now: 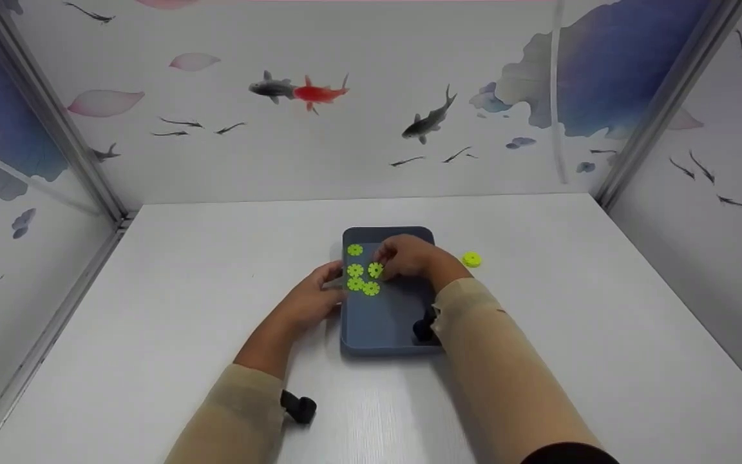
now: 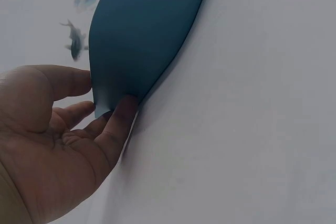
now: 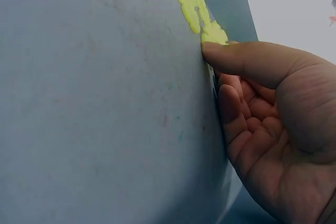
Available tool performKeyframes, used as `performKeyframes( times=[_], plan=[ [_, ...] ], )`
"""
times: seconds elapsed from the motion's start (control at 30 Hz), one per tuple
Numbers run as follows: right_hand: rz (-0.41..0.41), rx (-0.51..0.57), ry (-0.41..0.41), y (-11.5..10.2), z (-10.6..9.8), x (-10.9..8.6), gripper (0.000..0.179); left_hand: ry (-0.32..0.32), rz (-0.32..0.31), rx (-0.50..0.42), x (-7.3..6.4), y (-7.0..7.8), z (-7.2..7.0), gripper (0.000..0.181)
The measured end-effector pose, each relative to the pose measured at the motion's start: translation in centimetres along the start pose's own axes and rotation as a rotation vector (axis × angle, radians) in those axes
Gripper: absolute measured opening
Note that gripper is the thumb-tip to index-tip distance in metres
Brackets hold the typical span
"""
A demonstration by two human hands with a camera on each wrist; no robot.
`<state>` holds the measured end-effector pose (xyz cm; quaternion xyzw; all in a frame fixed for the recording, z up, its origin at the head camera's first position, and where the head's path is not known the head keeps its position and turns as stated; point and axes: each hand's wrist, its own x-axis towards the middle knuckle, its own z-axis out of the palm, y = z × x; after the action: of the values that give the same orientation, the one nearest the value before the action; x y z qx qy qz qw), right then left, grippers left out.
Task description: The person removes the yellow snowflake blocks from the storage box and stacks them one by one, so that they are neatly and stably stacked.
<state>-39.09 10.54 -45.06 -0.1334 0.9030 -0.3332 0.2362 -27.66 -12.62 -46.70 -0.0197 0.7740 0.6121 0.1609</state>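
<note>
A grey-blue tray (image 1: 391, 322) lies on the white table. My left hand (image 1: 312, 298) is at its left side, its thumb and fingertips against the outer wall (image 2: 142, 30). Over the tray's inside, my right hand (image 1: 406, 258) pinches a yellow-green notched plastic disc (image 1: 376, 270) between thumb and fingers. In the right wrist view the thumb tip lies on that disc (image 3: 214, 33), and other discs (image 3: 186, 3) show just past it. Several like discs lie along the tray's left part, among them a single disc (image 1: 355, 249) near the far corner.
To the right of the tray, a small stack of yellow discs (image 1: 471, 259) sits on the table (image 1: 570, 309). Panels painted with fish (image 1: 319, 94) stand behind and at both sides. The right forearm covers part of the tray's right edge.
</note>
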Motion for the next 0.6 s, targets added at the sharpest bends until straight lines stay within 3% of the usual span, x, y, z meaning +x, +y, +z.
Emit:
performKeyframes(
  times=[0.6],
  plan=[
    [0.004,0.049,0.096,-0.03,0.51,0.02,0.021,-0.009,0.006,-0.017,-0.02,-0.04,-0.05,0.071]
  ],
)
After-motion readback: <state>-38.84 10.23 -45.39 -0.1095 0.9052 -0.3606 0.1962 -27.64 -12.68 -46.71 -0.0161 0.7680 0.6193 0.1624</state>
